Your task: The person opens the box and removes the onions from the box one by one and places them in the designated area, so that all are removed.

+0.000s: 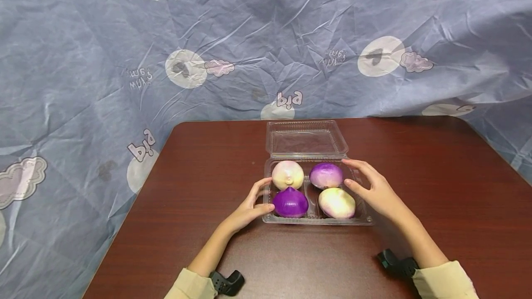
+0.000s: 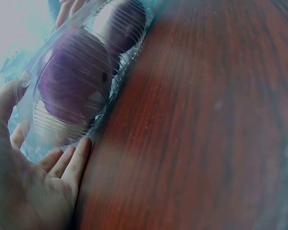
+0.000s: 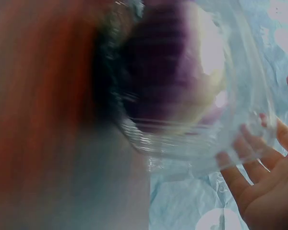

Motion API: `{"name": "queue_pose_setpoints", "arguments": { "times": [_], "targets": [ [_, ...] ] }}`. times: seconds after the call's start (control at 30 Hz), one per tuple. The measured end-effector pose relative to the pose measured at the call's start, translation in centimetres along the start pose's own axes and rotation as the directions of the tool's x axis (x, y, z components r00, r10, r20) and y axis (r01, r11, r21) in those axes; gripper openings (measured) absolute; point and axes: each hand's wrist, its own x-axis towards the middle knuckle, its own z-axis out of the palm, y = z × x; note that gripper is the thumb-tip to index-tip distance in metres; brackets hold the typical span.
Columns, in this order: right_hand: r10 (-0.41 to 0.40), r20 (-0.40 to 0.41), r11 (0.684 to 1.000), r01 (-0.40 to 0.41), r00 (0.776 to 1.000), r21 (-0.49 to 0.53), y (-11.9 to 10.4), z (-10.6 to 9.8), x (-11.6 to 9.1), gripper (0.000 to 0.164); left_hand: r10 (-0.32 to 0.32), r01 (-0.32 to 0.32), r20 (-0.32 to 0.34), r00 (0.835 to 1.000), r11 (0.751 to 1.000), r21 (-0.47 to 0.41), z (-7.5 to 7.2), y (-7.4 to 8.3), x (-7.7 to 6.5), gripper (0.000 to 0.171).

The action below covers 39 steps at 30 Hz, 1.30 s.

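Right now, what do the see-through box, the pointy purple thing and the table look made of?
The see-through box looks like thin, glossy plastic: it's clear, with ribbed sides. The pointy purple thing looks smooth and shiny, with light glints: maybe plastic, maybe a real vegetable. The table looks like wood, or a wood-look covering, slightly shiny, with dark grain streaks.

soft glare on tabletop [image 1: 291,253]; right wrist view blurred

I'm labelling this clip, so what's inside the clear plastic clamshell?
A deep purple bulb front left, a cream bulb behind it, a violet bulb back right, a purple-edged bulb front right. What's beneath them is hidden.
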Motion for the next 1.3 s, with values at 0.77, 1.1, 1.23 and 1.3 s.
{"name": "queue_pose_setpoints", "arguments": {
  "times": [0.77, 1.1, 1.23, 1.3],
  "targets": [
    [-0.053, 0.177, 0.873, 0.132, 0.983, -0.470, -1.1, 3.1, -1.4, 0.038, 0.009, -0.009, -0.002, 1.000, 1.000, -0.003, 0.0, 0.1, 0.1, 0.068],
    [-0.074, 0.193, 0.872, 0.158, 0.978, -0.464, -1.0, 3.3, -1.4, 0.037, 0.005, -0.005, 0.003, 1.000, 1.000, -0.009, 0.0, 0.6, -0.2, 0.067],
    [-0.095, 0.189, 0.869, 0.174, 0.977, -0.462, -1.2, 3.1, -1.3, 0.038, 0.003, -0.003, 0.003, 1.000, 1.000, -0.010, 0.0, 0.0, 0.0, 0.066],
    [-0.110, 0.182, 0.868, 0.184, 0.977, -0.462, -1.3, 2.9, -1.3, 0.038, 0.005, -0.005, 0.002, 1.000, 1.000, -0.005, 0.0, 0.0, 0.1, 0.066]
  ]
}}
